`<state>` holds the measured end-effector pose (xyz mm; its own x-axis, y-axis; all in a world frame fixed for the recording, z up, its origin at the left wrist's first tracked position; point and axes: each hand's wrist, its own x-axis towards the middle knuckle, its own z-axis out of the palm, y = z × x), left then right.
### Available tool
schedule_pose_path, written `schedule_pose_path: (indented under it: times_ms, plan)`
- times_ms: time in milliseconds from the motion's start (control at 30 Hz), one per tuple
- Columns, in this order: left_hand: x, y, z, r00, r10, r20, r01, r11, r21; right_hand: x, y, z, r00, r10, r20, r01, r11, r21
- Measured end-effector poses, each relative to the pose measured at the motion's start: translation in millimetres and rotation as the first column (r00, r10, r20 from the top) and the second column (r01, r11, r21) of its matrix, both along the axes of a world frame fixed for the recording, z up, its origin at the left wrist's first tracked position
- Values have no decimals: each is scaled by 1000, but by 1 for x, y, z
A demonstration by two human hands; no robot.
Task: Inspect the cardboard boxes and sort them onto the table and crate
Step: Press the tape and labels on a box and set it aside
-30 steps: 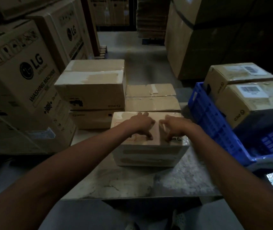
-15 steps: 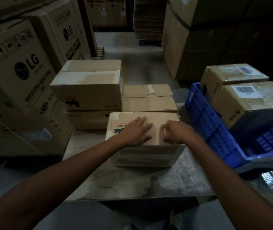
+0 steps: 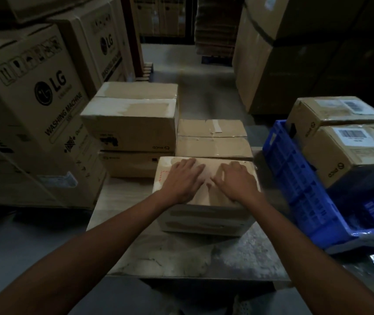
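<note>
Box (image 3: 204, 220) under flat left hand (image 3: 184, 180) and right hand (image 3: 236, 185)

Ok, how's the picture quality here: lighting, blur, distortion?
Head view: dim, upper right nearly black; left hand and right hand slightly soft on the near box; wide-angle bowing at the edges; barcode labels on the boxes in the blue crate unreadable.

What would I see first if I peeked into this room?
First you would see two hands: the left hand and right hand rest side by side on top of a cardboard box in the middle of the table. Next comes the bright blue crate on the right, holding a near box and a far box, both with barcode labels. On the left stands a big washing machine carton.
</note>
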<state>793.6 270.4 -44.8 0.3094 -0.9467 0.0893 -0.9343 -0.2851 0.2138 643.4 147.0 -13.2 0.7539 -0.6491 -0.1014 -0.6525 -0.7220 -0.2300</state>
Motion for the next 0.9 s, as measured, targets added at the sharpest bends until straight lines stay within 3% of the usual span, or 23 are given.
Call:
schedule_pose_path:
  times_ms: [100, 200, 300, 367, 433, 500, 600, 667, 733, 900]
  plan:
    - [18, 10, -10, 988, 154, 1, -153, 985, 77, 10, 15, -13, 988, 138, -71, -140, 990, -20]
    - [23, 11, -13, 991, 128, -24, -123, 980, 156, 12, 14, -24, 980, 163, -118, -167, 986, -22]
    - [21, 17, -13, 991, 125, -44, -121, 989, 82, 7, 11, -24, 978, 173, -114, -178, 983, -38]
    - [17, 22, -14, 962, 263, -79, -265, 964, -22, 0, 16, -28, 987, 153, -54, -157, 985, -76]
    - [15, 25, -13, 873, 445, -201, -457, 889, -14, -9, 24, -32, 998, 45, 49, -38, 990, -134]
    - [15, 25, -9, 795, 524, -307, -538, 842, 44, -18, 28, -33, 975, -187, 119, 205, 966, -156]
    - [20, 20, -2, 765, 542, -349, -542, 834, 105, -29, 18, -28, 839, -529, 127, 503, 844, 188]
    - [22, 17, 4, 753, 550, -362, -542, 830, 134, -35, 7, -26, 790, -592, 156, 506, 775, 379]
    - [23, 15, 5, 735, 559, -384, -548, 823, 150, -40, 0, -18, 787, -581, 207, 458, 775, 436]
    - [-4, 13, 2, 611, 499, -615, -600, 798, 53, -49, -14, 33, 797, -505, 331, 438, 861, 259]
